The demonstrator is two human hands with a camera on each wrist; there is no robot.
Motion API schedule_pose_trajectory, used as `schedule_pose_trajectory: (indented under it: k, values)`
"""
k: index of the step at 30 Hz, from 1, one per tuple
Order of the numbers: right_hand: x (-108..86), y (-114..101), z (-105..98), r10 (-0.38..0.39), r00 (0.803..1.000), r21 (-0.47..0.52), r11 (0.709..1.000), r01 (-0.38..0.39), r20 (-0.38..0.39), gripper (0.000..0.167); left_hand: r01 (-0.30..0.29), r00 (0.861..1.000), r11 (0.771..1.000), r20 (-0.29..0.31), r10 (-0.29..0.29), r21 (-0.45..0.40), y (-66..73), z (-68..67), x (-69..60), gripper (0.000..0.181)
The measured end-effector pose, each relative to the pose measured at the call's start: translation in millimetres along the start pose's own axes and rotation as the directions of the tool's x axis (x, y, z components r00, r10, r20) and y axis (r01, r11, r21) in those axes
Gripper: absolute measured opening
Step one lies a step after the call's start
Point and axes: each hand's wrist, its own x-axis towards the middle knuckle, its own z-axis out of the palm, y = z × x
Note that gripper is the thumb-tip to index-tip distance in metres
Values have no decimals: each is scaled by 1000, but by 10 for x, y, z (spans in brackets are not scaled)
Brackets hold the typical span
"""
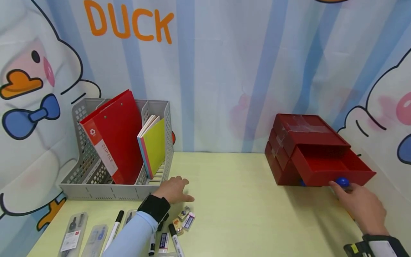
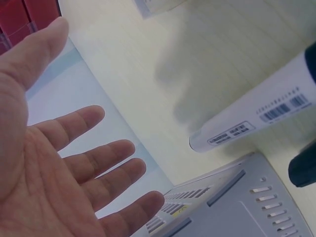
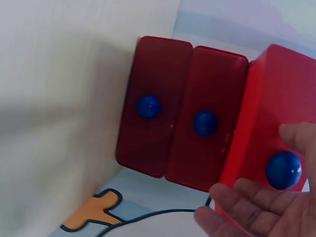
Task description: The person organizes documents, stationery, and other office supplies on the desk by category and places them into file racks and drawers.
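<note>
At the right stands a red three-drawer box (image 1: 308, 130), its top drawer (image 1: 318, 177) pulled out with a bare interior visible. My right hand (image 1: 364, 208) is at that drawer's blue knob (image 3: 284, 170). Thumb and fingers lie apart on either side of the knob, without a visible pinch. Two lower drawers (image 3: 205, 116) stay closed. My left hand (image 1: 171, 189) hovers with spread fingers and holds nothing, just in front of a grey organizer basket (image 1: 106, 192). Below it on the table lie small erasers (image 1: 188, 221) and markers (image 1: 176, 239).
The basket holds a red clip file (image 1: 120, 139) and several notebooks (image 1: 154, 142). Clear plastic cases (image 1: 72, 232) and a white marker (image 1: 114, 228) lie at front left. A duck-printed curtain (image 1: 221, 78) hangs behind the pale table (image 1: 231, 200).
</note>
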Motion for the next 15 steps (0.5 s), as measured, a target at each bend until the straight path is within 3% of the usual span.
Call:
schedule_pose_trajectory:
  k: [5, 9, 13, 15]
  values:
    - [-40, 39, 125, -41, 992, 24, 999, 39, 117, 82, 1, 1000, 1000, -2, -1, 0, -10, -4, 2, 66]
    - [-61, -18, 238, -106, 972, 38, 994, 100, 208, 86, -3, 1000, 1000, 2, 3, 4, 2, -10, -7, 65]
    - [-102, -155, 362, -156, 961, 53, 988, 148, 228, 89, 1, 1000, 1000, 11, -1, 9, 27, -17, -29, 66]
    - [-128, -243, 441, -187, 961, 67, 982, 177, 203, 81, 7, 1000, 1000, 20, -8, 10, 37, -11, -36, 66]
